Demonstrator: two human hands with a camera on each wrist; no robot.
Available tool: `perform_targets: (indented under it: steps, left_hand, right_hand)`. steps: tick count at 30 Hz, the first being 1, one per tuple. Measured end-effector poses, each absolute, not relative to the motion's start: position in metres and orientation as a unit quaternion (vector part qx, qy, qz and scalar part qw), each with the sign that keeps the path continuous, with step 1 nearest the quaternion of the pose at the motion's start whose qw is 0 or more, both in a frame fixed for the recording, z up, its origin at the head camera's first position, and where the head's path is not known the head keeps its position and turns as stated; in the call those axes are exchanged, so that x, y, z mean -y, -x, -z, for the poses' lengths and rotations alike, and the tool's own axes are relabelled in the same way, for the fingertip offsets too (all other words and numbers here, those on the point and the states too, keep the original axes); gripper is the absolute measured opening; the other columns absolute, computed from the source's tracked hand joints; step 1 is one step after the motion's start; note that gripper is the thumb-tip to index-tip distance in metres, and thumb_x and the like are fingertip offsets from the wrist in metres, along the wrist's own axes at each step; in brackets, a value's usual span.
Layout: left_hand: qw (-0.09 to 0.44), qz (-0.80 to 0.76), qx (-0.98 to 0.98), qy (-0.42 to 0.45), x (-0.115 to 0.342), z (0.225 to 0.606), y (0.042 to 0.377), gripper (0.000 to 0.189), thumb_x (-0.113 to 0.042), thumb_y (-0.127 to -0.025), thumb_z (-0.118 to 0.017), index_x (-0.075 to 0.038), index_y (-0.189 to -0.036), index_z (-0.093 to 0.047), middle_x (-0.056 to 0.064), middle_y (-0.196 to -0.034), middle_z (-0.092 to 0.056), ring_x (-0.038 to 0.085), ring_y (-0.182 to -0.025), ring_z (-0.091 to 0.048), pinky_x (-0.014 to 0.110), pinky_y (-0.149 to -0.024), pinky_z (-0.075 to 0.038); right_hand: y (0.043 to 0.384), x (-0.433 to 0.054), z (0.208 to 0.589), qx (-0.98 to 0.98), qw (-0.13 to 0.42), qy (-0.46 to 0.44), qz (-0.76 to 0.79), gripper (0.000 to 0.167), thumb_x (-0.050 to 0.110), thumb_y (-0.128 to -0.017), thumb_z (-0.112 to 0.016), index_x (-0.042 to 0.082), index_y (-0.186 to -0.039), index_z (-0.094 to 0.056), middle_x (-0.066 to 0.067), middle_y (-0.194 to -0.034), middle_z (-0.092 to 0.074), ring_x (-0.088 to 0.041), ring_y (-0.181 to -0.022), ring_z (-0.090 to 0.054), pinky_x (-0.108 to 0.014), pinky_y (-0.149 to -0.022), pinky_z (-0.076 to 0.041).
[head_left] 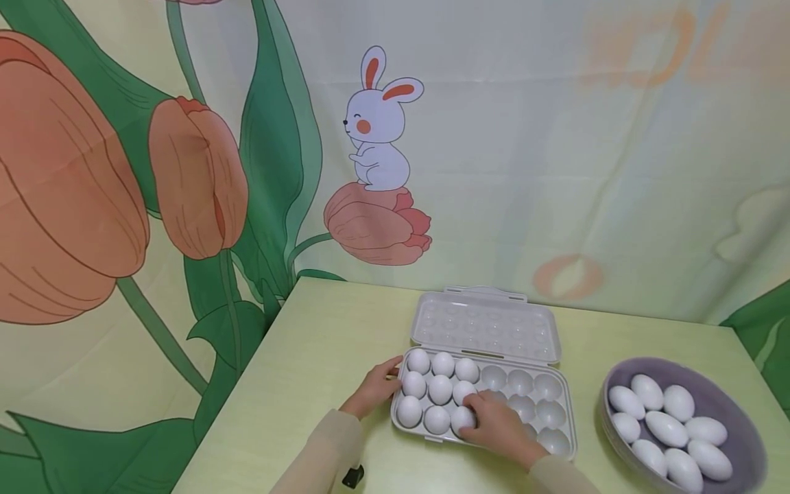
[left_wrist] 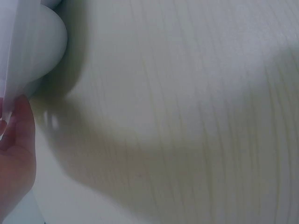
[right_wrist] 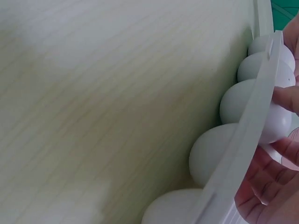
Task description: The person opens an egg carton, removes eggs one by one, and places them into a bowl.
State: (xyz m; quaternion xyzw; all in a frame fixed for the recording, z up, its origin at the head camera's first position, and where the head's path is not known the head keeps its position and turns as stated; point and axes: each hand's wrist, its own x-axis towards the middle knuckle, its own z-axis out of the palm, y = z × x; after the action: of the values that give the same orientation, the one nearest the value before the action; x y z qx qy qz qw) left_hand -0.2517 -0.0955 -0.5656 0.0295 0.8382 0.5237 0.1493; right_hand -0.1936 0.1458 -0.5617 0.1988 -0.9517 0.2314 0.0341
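Observation:
A white plastic egg carton (head_left: 432, 438) lies open on the table, its left three columns filled with white eggs (head_left: 440, 389) and its right cups (head_left: 549, 414) bare. My left hand (head_left: 378, 387) grips the carton's left rim; the left wrist view shows the fingers (left_wrist: 23, 123) at that rim beside a rounded cup (left_wrist: 44, 42). With my right hand (head_left: 503, 427) I pinch an egg (head_left: 461, 418) in the third cup of the front row. In the right wrist view, thumb and fingertips (right_wrist: 285, 98) touch this egg (right_wrist: 279, 122), which sits at its cup.
On the right stands a purple-grey bowl (head_left: 749, 439) holding several white eggs (head_left: 666, 429). The carton's lid (head_left: 487, 322) leans back behind it. A small black object (head_left: 353, 476) shows at my left sleeve. A printed curtain (head_left: 494, 171) hangs behind the table (head_left: 296, 384).

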Motion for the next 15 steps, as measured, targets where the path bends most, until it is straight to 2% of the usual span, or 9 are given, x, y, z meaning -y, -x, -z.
perform_targets:
  steps: [5, 10, 15]
  left_hand:
    - [0.150, -0.527, -0.836, -0.028, 0.0957, 0.5627, 0.2503, 0.054, -0.001, -0.082, -0.048, -0.001, -0.134, -0.035, 0.022, -0.111, -0.053, 0.024, -0.093, -0.054, 0.030, -0.067, -0.048]
    - [0.151, -0.529, -0.834, -0.031, 0.0957, 0.5626, 0.2499, 0.054, -0.001, -0.082, -0.048, 0.000, -0.134, -0.034, 0.023, -0.111, -0.052, 0.026, -0.093, -0.054, 0.032, -0.068, -0.049]
    - [0.153, -0.523, -0.838, -0.029, 0.0948, 0.5615, 0.2495, 0.054, -0.002, -0.083, -0.048, 0.000, -0.134, -0.034, 0.022, -0.112, -0.052, 0.024, -0.093, -0.053, 0.030, -0.067, -0.048]
  right_hand:
    - [0.1898, -0.1412, 0.5597, 0.957, 0.043, -0.184, -0.221, 0.034, 0.031, -0.060, -0.072, 0.017, -0.086, -0.055, 0.006, -0.077, -0.048, -0.009, -0.063, -0.044, -0.023, -0.048, -0.034]
    - [0.1890, -0.1377, 0.5610, 0.963, 0.025, -0.161, -0.213, 0.038, 0.035, -0.059, -0.073, 0.016, -0.088, -0.055, 0.005, -0.078, -0.047, -0.010, -0.061, -0.044, -0.025, -0.047, -0.033]
    - [0.1887, -0.1358, 0.5626, 0.967, 0.016, -0.143, -0.211, 0.040, 0.038, -0.059, -0.073, 0.016, -0.087, -0.055, 0.004, -0.079, -0.047, -0.011, -0.061, -0.045, -0.026, -0.047, -0.034]
